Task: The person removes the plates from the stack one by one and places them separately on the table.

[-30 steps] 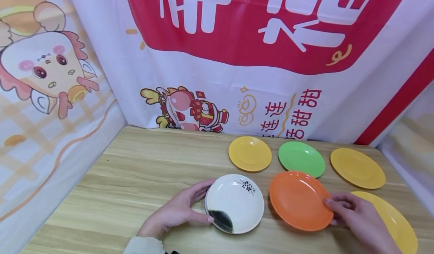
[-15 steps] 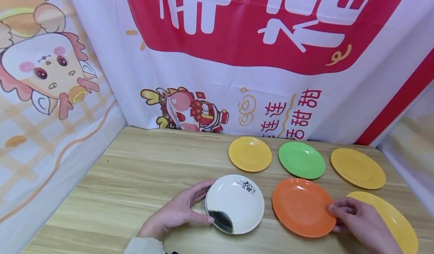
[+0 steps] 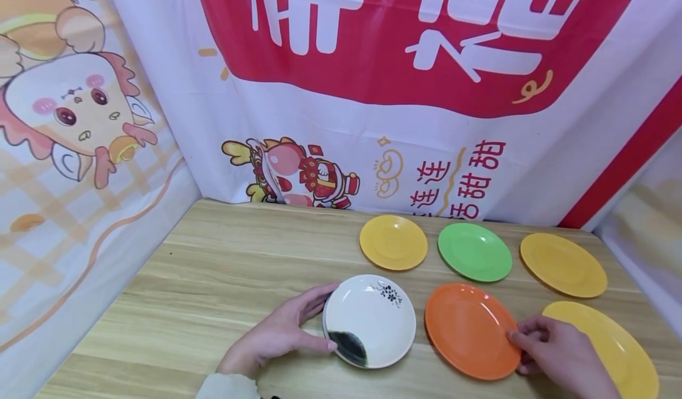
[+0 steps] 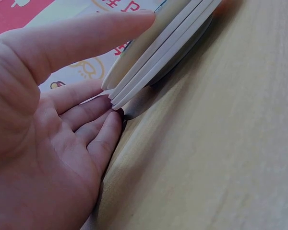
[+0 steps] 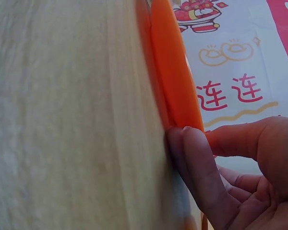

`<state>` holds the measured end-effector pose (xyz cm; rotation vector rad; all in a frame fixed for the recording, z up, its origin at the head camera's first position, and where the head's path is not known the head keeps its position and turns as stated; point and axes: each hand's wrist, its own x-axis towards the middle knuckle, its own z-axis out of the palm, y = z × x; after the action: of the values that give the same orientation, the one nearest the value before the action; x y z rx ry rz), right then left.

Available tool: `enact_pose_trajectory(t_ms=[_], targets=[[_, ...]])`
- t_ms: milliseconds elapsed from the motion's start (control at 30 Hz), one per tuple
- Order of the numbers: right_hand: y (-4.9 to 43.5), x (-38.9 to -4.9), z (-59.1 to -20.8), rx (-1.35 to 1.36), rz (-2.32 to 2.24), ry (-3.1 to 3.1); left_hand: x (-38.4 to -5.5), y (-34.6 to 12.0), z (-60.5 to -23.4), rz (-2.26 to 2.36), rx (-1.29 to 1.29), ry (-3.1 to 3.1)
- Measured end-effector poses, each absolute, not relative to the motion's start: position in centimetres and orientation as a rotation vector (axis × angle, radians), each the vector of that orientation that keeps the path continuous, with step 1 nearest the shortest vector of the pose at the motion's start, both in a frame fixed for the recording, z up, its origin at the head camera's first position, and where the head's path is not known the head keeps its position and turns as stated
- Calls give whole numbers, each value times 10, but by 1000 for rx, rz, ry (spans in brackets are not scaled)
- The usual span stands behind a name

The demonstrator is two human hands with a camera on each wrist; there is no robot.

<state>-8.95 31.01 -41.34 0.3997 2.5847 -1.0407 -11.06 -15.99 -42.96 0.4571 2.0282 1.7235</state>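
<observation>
My left hand [image 3: 285,328] holds the left side of a stack of white plates [image 3: 373,322]. The top plate carries a dark green patch and a small flower print. In the left wrist view, several stacked rims [image 4: 158,57] show between the thumb and the fingers. My right hand [image 3: 559,351] pinches the right rim of an orange plate [image 3: 471,331], thumb on top and fingers below. Seen from the right wrist, the orange plate [image 5: 175,72] lies low along the wooden tabletop; whether it touches the wood I cannot tell.
Behind them stand a small yellow plate [image 3: 393,242], a green plate [image 3: 474,252] and another yellow plate [image 3: 563,266]. A larger yellow plate [image 3: 613,351] lies partly behind my right hand. A printed cloth [image 3: 341,150] hangs along the back edge of the wooden table [image 3: 213,269].
The orange plate has come down and toward me, away from the green plate, then shifted slightly left with my right hand. My left hand and the white plates have stayed put.
</observation>
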Motion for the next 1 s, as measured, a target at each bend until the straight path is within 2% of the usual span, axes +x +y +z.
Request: enact_pose_trajectory(t_ms=[1000], targets=[[318, -87, -419, 515, -1097, 2517, -111, -158, -427, 1710, 389, 2039]])
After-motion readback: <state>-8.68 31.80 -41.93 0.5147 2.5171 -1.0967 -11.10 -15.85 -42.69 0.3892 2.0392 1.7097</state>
